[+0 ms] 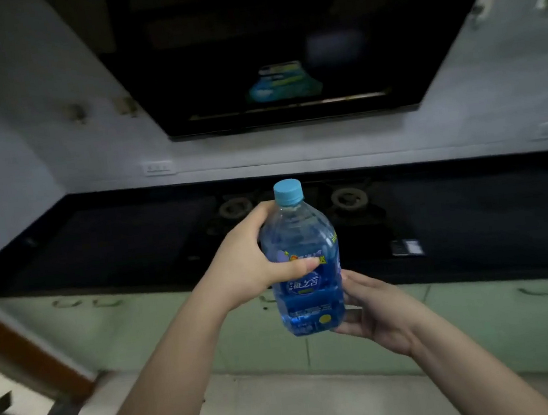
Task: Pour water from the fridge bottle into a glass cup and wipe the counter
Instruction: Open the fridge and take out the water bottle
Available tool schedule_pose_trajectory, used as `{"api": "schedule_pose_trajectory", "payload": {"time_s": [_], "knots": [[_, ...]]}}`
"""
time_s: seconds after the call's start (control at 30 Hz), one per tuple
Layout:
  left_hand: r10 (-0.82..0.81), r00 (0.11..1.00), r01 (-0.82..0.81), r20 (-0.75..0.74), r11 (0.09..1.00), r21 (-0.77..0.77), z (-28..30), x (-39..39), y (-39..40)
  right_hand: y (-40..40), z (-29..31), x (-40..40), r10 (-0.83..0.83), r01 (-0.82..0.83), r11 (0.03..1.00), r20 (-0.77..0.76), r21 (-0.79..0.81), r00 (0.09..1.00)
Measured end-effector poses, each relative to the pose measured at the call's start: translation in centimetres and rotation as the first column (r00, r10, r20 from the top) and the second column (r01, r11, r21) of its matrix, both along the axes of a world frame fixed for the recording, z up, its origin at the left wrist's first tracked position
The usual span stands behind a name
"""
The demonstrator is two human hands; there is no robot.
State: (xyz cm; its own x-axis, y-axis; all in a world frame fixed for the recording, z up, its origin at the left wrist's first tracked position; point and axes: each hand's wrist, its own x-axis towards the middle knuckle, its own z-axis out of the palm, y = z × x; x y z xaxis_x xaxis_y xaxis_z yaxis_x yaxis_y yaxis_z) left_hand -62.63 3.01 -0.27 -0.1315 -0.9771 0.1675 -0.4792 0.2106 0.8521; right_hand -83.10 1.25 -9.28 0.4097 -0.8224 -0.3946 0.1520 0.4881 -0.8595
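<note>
Two bare forearms reach in from 6 o'clock. At centre, an upright, capped water bottle [302, 262] is held above the floor, short of the dark desk [115, 247]. The left hand [248, 262] is wrapped around its shoulder, fingers clamped; the right hand [371, 309] cups its base, fingers curled. No glass cup is visible. Judged: carrying stage; next, uncapping is required.

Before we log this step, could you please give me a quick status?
Left hand grips bottle high; right hand cradles its base. Cap on. No glass in view.
</note>
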Motion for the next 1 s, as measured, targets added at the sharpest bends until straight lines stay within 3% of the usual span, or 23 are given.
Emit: {"api": "schedule_pose_trajectory", "payload": {"time_s": [0.53, 0.7, 1.0], "knots": [[-0.317, 0.947, 0.315, 0.042, 0.948, 0.057, -2.6, -24.3, -11.9, -5.0, -3.4, -22.9, -0.304, 0.301, 0.951, 0.038, 0.066, 0.952], [-0.377, 0.925, 0.372, 0.043, 0.923, 0.095, -3.9, -28.3, -15.0, -6.8, -5.2, -26.4, -0.415, 0.413, 0.909, 0.031, 0.047, 0.909], [-0.406, 0.914, 0.399, 0.008, 0.901, 0.170, -8.6, -31.4, -23.1, -13.3, -9.3, -28.5, -0.455, 0.453, 0.886, -0.005, 0.097, 0.891]]}}
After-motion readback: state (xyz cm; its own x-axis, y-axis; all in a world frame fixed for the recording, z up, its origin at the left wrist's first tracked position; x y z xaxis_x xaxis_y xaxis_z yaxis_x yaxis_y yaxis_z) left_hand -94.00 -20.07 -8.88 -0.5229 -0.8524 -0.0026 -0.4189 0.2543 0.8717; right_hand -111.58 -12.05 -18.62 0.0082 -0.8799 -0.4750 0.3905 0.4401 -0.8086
